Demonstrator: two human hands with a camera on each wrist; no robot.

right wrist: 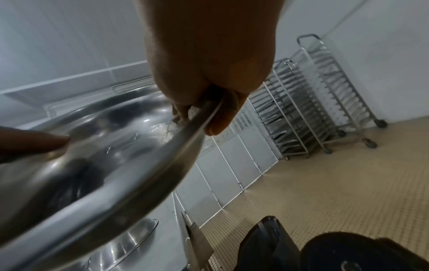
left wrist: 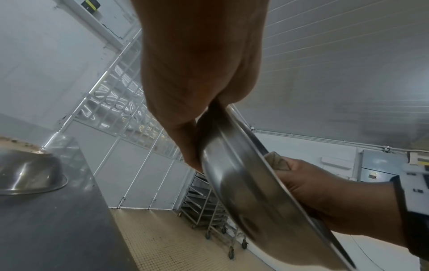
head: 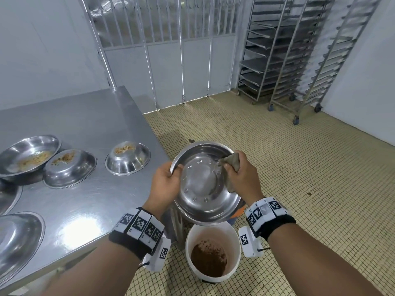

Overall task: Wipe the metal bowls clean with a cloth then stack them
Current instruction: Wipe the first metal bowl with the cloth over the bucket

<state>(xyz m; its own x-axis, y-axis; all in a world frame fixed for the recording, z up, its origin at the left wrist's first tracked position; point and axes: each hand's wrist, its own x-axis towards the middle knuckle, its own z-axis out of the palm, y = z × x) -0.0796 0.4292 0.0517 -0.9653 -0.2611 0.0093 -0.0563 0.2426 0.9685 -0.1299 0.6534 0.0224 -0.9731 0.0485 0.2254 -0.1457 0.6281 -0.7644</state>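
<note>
1 bowl (head: pixel 205 184) is gripped at its rim by the left hand (head: pixel 165 180) and wiped with the cloth (head: pixel 232 165) clenched in the right hand (head: pixel 241 176) — soiled bowls (head: pixel 70 167) remain on the table (head: pixel 85 116), nothing stacked.

The bowl (head: pixel 205 184) in the left grip (head: pixel 165 181) is glossy polished metal — the cloth (head: pixel 232 165) in the right grip (head: pixel 241 178) is matt and rough; left of both, the bench (head: pixel 85 116) is brushed steel.

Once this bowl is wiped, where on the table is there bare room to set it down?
Bare steel lies between the upturned bowl and the near table edge, and across the far stretch toward the wall. The left side is crowded with dirty bowls.
</note>
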